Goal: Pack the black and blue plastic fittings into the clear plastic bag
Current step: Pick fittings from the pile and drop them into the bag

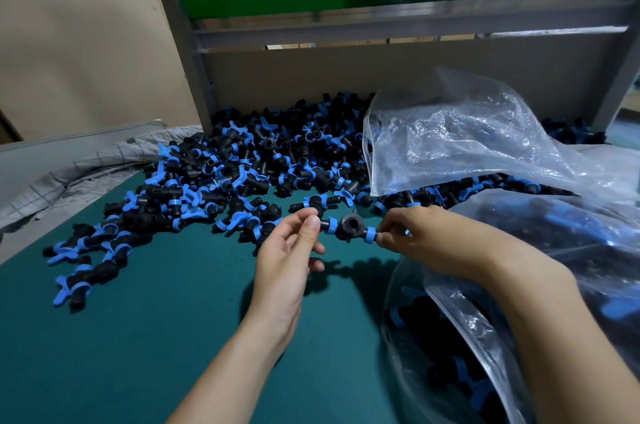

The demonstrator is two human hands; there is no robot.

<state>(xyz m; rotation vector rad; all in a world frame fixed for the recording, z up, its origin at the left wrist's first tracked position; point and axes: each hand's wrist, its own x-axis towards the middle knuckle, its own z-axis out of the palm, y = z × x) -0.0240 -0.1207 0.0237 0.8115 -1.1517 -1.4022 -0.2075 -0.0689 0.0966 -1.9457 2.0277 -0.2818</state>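
Both hands are holding one fitting (349, 229) just above the worktop (138, 337) near its middle. The left hand (287, 250) and right hand (412, 233) are each pinching an end, probably checking it before it goes into the bag (446, 292) lying at the right edge. No readable writing is showing.

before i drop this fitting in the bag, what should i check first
1. Fitting gripped at both ends: ok, left hand pinches one end, right hand pinches the other.
2. Fitting free of the pile: ok, it is held above the green mat.
3. Bag close to the right hand: ok, it lies under that arm.
4. Bag mouth open: cannot tell, no opening shows.
5. Room left in the bag: cannot tell, it already holds many fittings.
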